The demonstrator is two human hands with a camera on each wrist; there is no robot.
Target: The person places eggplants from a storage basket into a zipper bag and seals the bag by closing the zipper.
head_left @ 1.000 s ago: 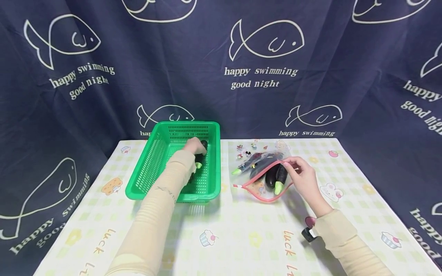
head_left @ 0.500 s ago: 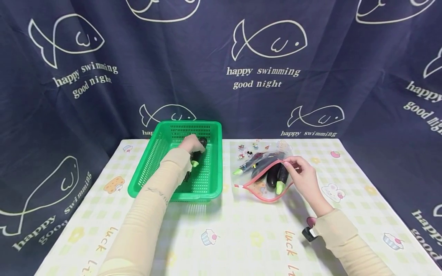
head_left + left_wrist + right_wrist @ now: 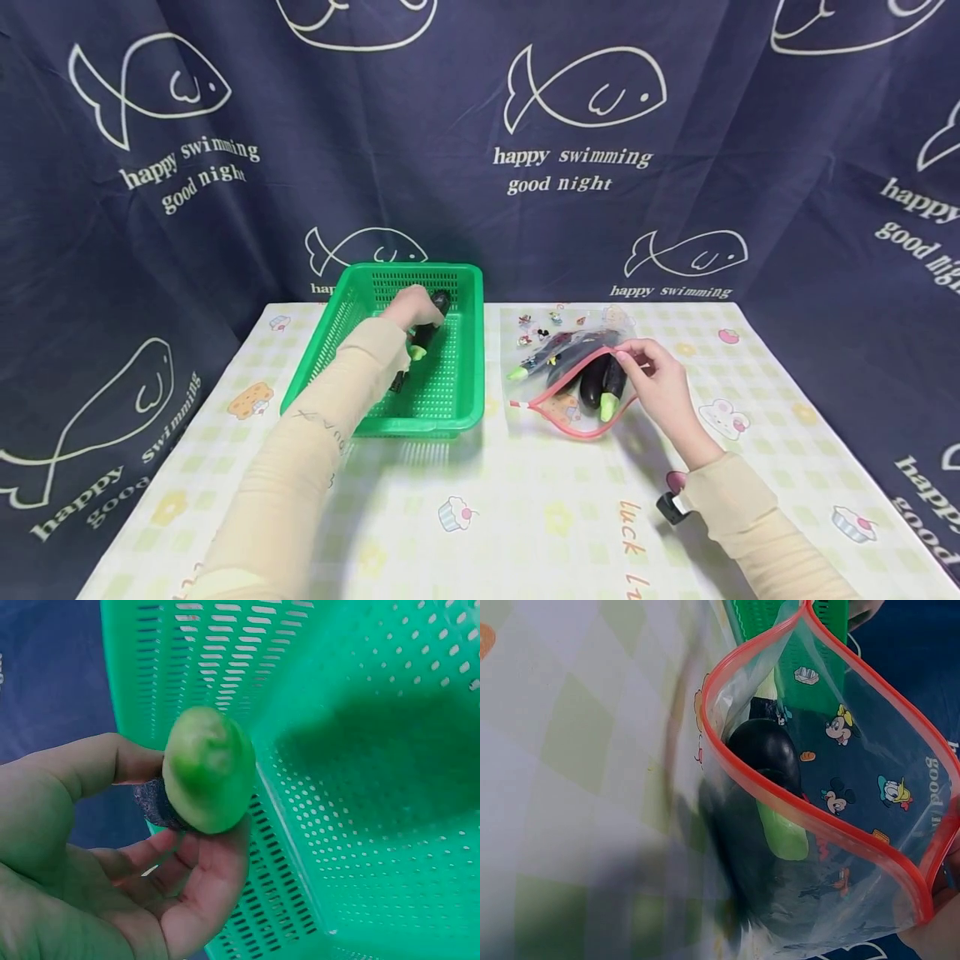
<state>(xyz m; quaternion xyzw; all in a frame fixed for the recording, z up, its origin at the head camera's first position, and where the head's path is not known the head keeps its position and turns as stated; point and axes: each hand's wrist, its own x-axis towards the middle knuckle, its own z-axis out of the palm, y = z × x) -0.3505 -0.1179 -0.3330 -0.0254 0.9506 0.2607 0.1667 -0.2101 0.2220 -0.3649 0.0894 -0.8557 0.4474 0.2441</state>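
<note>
In the head view my left hand (image 3: 414,308) is inside the green basket (image 3: 476,358), gripping a dark eggplant (image 3: 424,333) with a pale green stem end. The left wrist view shows thumb and fingers curled round the eggplant (image 3: 210,771), its green end toward the camera. My right hand (image 3: 660,387) pinches the red rim of a clear zip bag (image 3: 573,435), whose mouth gapes. Several eggplants lie in the bag, one with its green end (image 3: 608,407) near the opening. In the right wrist view a dark rounded eggplant (image 3: 765,750) shows inside the bag.
The basket and bag stand side by side on a checked tablecloth (image 3: 525,533) with printed cupcakes. A dark blue curtain (image 3: 450,208) hangs behind the table. A black strap device (image 3: 671,507) sits at the right wrist.
My left hand has moved slightly left and up within the basket, and the gripped eggplant has come with it. The right hand and bag have hardly moved.
</note>
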